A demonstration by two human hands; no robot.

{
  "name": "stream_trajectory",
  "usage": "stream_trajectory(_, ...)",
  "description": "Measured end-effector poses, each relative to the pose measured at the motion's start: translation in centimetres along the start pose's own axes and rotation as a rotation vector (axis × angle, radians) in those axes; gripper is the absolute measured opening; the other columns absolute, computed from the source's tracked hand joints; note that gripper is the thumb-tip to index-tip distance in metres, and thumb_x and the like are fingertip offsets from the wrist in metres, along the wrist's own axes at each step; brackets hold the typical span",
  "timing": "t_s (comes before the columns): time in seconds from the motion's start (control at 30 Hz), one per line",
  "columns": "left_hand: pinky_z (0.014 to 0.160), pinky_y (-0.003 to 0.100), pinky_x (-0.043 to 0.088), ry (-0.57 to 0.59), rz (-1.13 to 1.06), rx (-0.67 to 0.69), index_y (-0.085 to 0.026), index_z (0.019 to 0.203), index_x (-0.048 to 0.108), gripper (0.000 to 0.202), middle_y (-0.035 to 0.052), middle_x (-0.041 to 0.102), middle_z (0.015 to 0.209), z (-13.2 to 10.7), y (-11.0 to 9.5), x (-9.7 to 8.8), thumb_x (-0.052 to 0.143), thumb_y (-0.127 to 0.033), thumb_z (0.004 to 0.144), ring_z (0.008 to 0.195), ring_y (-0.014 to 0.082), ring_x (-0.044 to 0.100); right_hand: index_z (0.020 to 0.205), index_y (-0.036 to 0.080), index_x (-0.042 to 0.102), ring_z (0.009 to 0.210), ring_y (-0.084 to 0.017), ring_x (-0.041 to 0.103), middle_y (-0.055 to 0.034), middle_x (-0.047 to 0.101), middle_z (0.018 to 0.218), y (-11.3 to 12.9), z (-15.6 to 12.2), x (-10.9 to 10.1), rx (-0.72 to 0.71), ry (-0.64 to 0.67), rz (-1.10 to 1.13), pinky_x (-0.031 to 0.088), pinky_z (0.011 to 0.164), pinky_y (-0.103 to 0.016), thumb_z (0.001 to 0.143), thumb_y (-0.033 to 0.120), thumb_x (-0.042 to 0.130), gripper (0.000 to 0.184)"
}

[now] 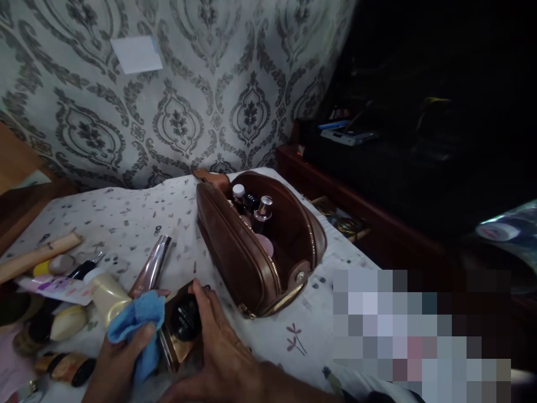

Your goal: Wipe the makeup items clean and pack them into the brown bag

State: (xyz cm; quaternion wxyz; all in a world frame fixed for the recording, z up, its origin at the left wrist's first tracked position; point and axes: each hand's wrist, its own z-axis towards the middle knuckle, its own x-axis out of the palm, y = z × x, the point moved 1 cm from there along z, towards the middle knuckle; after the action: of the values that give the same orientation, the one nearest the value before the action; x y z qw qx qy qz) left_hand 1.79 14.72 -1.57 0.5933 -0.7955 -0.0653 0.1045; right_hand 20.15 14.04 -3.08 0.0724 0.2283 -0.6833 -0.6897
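Note:
Pinched in my left hand [115, 364] is a blue cloth [146, 316], bunched up with one end hanging down. My right hand [224, 347] curves round the right side of a gold cosmetic box [183, 350] with a round black front, its fingertips at the top corner; part of the thumb side is hidden. The cloth is right beside the box. Beyond my right hand stands a brown leather makeup bag [229, 252], unzipped, with several bottles inside, among them one with a silver cap [264, 206]. A shiny pink tube [153, 266] lies behind the cloth.
Several cosmetics crowd the left side, including a cream-coloured tube [107, 294], a black-and-gold bottle [67, 366] and a wooden stick [46, 254]. They lie on a white patterned cloth cover [113, 212]. A dark wooden ledge [335, 187] borders the right.

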Motion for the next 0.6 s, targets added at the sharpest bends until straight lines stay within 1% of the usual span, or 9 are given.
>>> stream_trajectory(0.03,0.075,0.040,0.062,0.010,-0.002,0.038,-0.024,0.105,0.074,0.058,0.0041,0.078,0.088,-0.2,-0.2,0.2,0.080,-0.056,0.056,0.084,0.0303,0.072,0.160,0.023,0.002,0.148,-0.040,0.020,-0.0182,0.021,0.162,0.1,0.0,0.0,-0.014,0.015,-0.007,0.028,0.119,-0.054,0.047,0.042,0.093,0.146)
stream_trajectory(0.1,0.077,0.039,0.061,0.029,0.038,0.108,-0.024,0.100,0.076,0.055,0.0046,0.077,0.084,-0.5,-0.6,0.6,0.080,-0.056,0.056,0.086,0.0309,0.071,0.160,0.020,0.008,0.145,-0.038,0.028,-0.0196,0.031,0.157,0.4,0.1,0.0,-0.050,0.007,-0.021,0.029,0.118,-0.052,0.054,0.038,0.090,0.136)
stream_trajectory(0.2,0.085,0.038,0.059,0.058,0.128,0.158,-0.023,0.098,0.076,0.053,0.0061,0.076,0.088,-0.2,-0.8,0.8,0.079,-0.057,0.057,0.095,0.0316,0.069,0.157,0.018,0.022,0.139,-0.033,0.040,-0.0180,0.043,0.149,1.1,0.1,-0.4,-0.085,-0.045,0.002,0.032,0.117,-0.049,0.069,0.034,0.080,0.106)
stream_trajectory(0.27,0.088,0.038,0.057,0.081,0.178,0.168,-0.021,0.099,0.075,0.053,0.0067,0.076,0.094,0.2,-0.8,0.9,0.079,-0.057,0.059,0.098,0.0310,0.069,0.153,0.020,0.032,0.136,-0.029,0.045,-0.0150,0.047,0.147,1.7,-0.1,-0.7,-0.146,-0.046,0.103,0.035,0.116,-0.046,0.076,0.032,0.073,0.088)
stream_trajectory(0.33,0.088,0.037,0.056,0.113,0.230,0.205,-0.020,0.097,0.074,0.049,0.0069,0.075,0.095,0.4,-1.0,1.1,0.078,-0.055,0.063,0.095,0.0291,0.068,0.148,0.022,0.042,0.132,-0.026,0.050,-0.0101,0.053,0.144,2.3,-0.1,-1.0,-0.196,-0.048,0.260,0.038,0.114,-0.043,0.081,0.034,0.070,0.073)
stream_trajectory(0.4,0.088,0.034,0.053,0.134,0.280,0.330,-0.019,0.091,0.073,0.039,0.0064,0.073,0.092,0.4,-1.4,1.5,0.073,-0.052,0.071,0.092,0.0257,0.066,0.140,0.024,0.053,0.124,-0.025,0.057,-0.0060,0.062,0.134,2.4,0.1,-1.0,-0.159,-0.074,0.406,0.043,0.108,-0.042,0.084,0.042,0.067,0.060)
stream_trajectory(0.47,0.083,0.030,0.052,0.169,0.297,0.425,-0.018,0.083,0.071,0.032,0.0045,0.068,0.083,0.3,-1.8,1.9,0.070,-0.050,0.076,0.085,0.0215,0.063,0.127,0.023,0.064,0.112,-0.026,0.063,-0.0047,0.071,0.116,2.2,0.6,-0.9,-0.065,-0.126,0.512,0.049,0.101,-0.042,0.085,0.052,0.064,0.051)
stream_trajectory(0.53,0.076,0.027,0.051,0.239,0.276,0.417,-0.018,0.087,0.069,0.031,0.0029,0.066,0.081,0.2,-1.8,2.1,0.067,-0.049,0.081,0.078,0.0177,0.061,0.112,0.021,0.072,0.102,-0.026,0.067,-0.0053,0.075,0.099,1.7,1.0,-0.6,0.001,-0.159,0.611,0.052,0.094,-0.042,0.083,0.061,0.062,0.050)
stream_trajectory(0.6,0.069,0.025,0.050,0.312,0.213,0.349,-0.017,0.091,0.068,0.034,0.0014,0.064,0.080,0.1,-1.7,2.1,0.066,-0.050,0.082,0.072,0.0149,0.058,0.102,0.019,0.075,0.097,-0.026,0.068,-0.0061,0.075,0.089,1.5,1.3,-0.3,0.030,-0.145,0.693,0.053,0.089,-0.041,0.081,0.065,0.063,0.052)
